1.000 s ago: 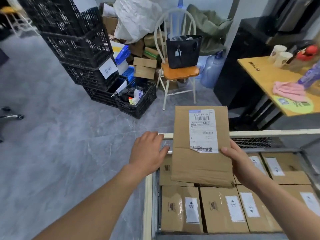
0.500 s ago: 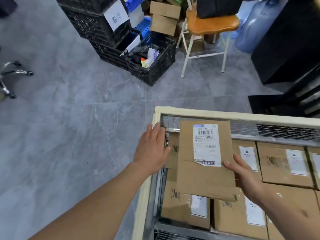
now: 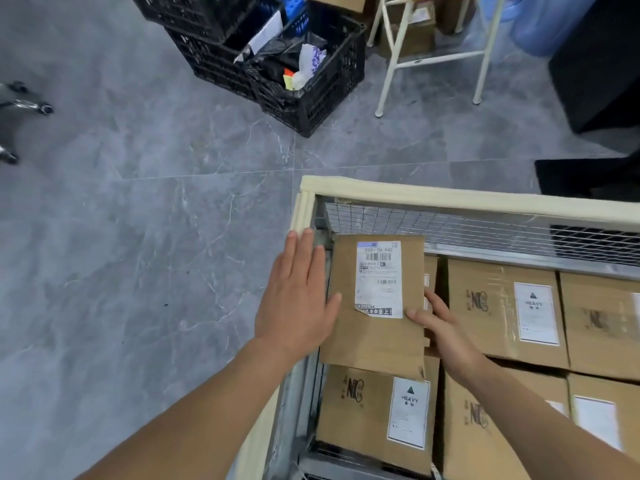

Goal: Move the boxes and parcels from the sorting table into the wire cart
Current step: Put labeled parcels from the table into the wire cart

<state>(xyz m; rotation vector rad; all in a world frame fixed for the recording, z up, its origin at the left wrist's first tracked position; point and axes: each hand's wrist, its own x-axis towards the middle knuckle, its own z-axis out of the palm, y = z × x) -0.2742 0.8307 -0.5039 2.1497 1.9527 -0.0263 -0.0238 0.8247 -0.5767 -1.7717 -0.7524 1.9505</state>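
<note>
Right hand [image 3: 446,336] grips parcel [image 3: 377,336] over wire cart [image 3: 381,194]; left hand [image 3: 298,299] flat.

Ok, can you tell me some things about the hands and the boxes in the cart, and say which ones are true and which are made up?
1. The right hand holds the flat parcel by its right edge. True.
2. The left hand is curled into a fist. False: its fingers are straight, lying flat beside the parcel's left edge.
3. The parcel has a white label with barcodes on top. True.
4. The cart has no boxes in it. False: brown boxes fill it, some marked HEAVY.
5. A black crate stands on the floor beyond the cart. True.
</note>
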